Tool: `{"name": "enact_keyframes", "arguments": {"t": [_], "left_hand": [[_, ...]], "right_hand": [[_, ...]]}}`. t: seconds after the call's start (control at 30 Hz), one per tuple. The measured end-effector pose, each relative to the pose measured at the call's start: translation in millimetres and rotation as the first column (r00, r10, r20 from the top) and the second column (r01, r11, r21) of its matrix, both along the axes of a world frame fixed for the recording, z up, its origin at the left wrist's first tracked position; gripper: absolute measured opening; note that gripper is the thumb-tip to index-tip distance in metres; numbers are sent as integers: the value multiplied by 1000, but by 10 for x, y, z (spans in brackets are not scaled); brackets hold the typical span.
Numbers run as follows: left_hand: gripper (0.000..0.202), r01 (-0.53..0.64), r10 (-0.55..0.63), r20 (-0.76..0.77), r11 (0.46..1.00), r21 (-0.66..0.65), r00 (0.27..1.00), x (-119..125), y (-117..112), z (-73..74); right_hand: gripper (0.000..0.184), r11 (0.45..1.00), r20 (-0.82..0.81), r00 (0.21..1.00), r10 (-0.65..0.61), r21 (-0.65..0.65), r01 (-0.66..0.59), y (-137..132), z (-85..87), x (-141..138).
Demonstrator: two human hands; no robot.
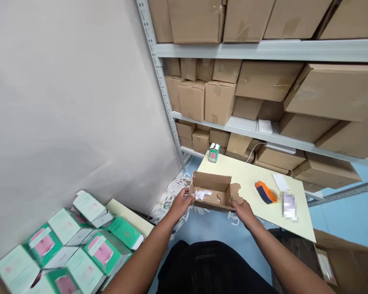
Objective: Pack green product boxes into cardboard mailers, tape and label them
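Observation:
Between my two hands is an open cardboard box (213,182), held over the near edge of a pale yellow table (239,173). My left hand (183,203) grips its left end, thumb over the rim. On the right end, beside a torn flap (236,192), my right hand (243,211) is closed round the cardboard. Crumpled white paper (202,194) lies inside the box at the left. On the table to the right sits an orange and dark blue tape dispenser (266,192). A small green and white box (214,153) stands at the table's far left corner.
Metal shelving (242,50) full of cardboard boxes rises behind the table. Green and white boxes (88,249) are piled at the lower left. Paper scraps (174,192) litter the floor by the wall. A large open carton (349,261) stands at the lower right.

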State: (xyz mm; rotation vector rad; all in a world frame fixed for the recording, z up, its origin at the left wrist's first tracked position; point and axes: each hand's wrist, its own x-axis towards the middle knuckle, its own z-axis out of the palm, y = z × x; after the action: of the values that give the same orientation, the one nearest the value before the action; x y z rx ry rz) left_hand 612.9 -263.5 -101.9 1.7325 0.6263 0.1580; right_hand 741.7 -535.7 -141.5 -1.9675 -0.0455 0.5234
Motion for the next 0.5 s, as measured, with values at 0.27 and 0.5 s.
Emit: {"name": "enact_keyframes", "arguments": {"t": [0.27,0.5], "left_hand": [[33,48,-54,-11,948,-314,998,1294,11,-554],[22,175,-214,-86,928,-329,973,2266,240,-925]], "right_hand": [[54,951,-198,954,-224,169,258,-162,-503,697],[43,912,-247,922,-299,208,352,-12,-747,1312]]}}
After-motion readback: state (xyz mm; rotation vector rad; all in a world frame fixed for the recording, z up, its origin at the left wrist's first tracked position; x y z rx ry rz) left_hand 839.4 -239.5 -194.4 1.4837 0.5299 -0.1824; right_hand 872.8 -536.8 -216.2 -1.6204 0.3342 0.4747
